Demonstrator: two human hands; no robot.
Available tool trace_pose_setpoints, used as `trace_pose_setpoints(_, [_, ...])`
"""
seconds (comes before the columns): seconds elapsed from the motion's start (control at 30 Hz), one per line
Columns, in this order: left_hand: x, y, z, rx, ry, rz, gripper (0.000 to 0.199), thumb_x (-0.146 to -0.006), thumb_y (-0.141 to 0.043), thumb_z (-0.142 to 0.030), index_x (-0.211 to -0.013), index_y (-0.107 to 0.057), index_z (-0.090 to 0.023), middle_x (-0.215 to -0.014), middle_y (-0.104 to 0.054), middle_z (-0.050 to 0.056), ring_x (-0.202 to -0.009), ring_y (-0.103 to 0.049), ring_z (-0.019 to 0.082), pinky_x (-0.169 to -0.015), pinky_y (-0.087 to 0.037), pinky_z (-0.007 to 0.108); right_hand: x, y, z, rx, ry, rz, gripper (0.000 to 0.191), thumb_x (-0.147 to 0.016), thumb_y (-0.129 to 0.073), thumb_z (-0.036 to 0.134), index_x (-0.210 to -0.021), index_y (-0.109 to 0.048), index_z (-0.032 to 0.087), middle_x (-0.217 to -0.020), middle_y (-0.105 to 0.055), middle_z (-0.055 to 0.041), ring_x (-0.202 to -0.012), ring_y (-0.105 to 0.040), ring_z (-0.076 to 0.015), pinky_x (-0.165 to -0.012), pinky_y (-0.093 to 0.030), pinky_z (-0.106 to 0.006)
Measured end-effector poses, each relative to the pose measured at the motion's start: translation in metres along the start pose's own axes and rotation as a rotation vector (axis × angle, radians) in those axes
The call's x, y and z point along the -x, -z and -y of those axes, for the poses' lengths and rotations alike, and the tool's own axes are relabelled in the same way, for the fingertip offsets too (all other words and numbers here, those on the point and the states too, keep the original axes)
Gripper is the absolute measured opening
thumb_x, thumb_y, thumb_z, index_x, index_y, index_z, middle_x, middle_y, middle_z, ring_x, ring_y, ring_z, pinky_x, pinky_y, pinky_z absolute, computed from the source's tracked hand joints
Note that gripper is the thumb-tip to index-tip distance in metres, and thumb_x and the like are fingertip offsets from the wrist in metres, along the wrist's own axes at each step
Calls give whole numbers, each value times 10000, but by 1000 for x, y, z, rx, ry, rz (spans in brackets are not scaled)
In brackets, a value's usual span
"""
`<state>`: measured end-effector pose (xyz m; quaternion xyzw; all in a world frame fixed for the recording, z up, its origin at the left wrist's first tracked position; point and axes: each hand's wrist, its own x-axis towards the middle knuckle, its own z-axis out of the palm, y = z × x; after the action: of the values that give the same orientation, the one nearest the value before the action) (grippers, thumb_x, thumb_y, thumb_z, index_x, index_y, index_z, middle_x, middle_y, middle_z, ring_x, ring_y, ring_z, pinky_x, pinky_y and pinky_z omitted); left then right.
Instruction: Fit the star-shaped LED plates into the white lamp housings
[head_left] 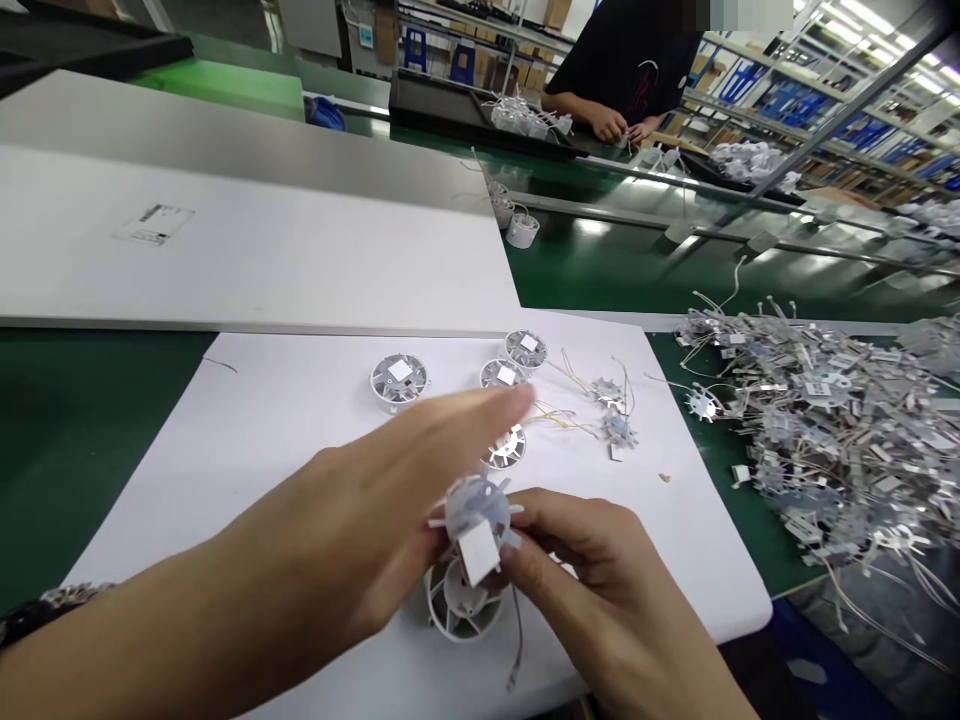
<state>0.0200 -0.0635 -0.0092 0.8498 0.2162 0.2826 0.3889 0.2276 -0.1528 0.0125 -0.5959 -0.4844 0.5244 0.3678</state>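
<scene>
A white sheet (300,400) is laid on a green table (75,450); a heap of wired star-shaped metal boards (840,440) is piled beyond its right edge, and shelving (825,120) is seen behind. A pale star-shaped disc (474,510) is pinched by the right hand (600,600) near the sheet's near edge, above a white ribbed round housing (461,605). The left hand (330,520) is held open just beside it.

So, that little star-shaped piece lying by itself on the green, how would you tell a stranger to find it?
Find the white sheet on the green workbench. Look past its right edge toward the big tangled heap of wired metal pieces. The star-shaped metal piece lies on the green strip between them, set apart from the heap.
</scene>
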Motion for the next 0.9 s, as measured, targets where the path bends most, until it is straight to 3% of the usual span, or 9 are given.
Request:
trace_pose_setpoints(0.1, [-3,11,4,386,400,144,544,-1067,-676,-416,-1588,-541,-500,-1459,-741,-26,-1291,-753,253,-956,-660,230,-1,6,4,42,61,-29,307,-1045,-668,337,-771,-754,226,-705,-717,8,-664,-646,-170,-642,-495,-237])
trace_pose_setpoints(0.2, [-8,19,7,746,653,308,698,-934,-855,-525,-1570,-596,-404,-1346,-791,34,-1319,-735,302,-988,-655,274,0,10,9,102,128,-43,323,-1044,-651,286,-735,-727,234,-657,-675,26,-612,-599,-152,-601,-477,-216])
trace_pose_setpoints(0.27, [-11,21,7,923,741,337,777,-882,-928,-500,-1571,-594,-365,-1190,-828,16,-1125,-807,245,-979,-653,274,1,10,9,148,169,-57,330,-1048,-648,267,-728,-727,240,-647,-662,34,-589,-578,-142,-592,-478,-205])
trace_pose_setpoints(0.37, [-15,21,7,1107,805,394,793,-840,-986,-473,-1532,-626,-330,-1126,-831,-11,-949,-809,163,-946,-634,236,4,10,6,192,222,-72,320,-1040,-630,202,-741,-736,248,-650,-661,52,-581,-584,-127,-600,-487,-181])
trace_pose_setpoints(0.53, [-18,13,4,1164,854,368,546,-836,-985,-490,-1304,-790,-292,-1107,-843,10,-999,-797,185,-935,-625,251,2,7,4,202,240,-64,317,-1032,-598,139,-877,-833,286,-732,-739,72,-632,-651,-112,-635,-497,-155])
trace_pose_setpoints(0.63, [-20,11,3,1155,867,363,324,-878,-959,-408,-1140,-842,-257,-1041,-839,16,-927,-789,173,-844,-627,222,0,7,7,166,176,-34,316,-1024,-613,172,-804,-821,263,-697,-733,55,-627,-657,-117,-622,-497,-157])
trace_pose_setpoints(0.8, [-22,11,0,1222,824,377,265,-866,-971,-380,-1023,-820,-229,-895,-764,-28,-703,-642,79,-612,-527,132,4,13,6,-31,-32,38,194,-1041,-691,298,-925,-839,254,-799,-777,16,-736,-697,-143,-649,-513,-174])
trace_pose_setpoints(0.9, [-21,11,0,1184,836,387,232,-855,-975,-320,-979,-803,-226,-802,-725,-56,-662,-571,53,-586,-443,101,9,16,1,-195,-139,86,158,-1023,-814,377,-949,-834,240,-823,-780,8,-776,-693,-140,-688,-515,-178])
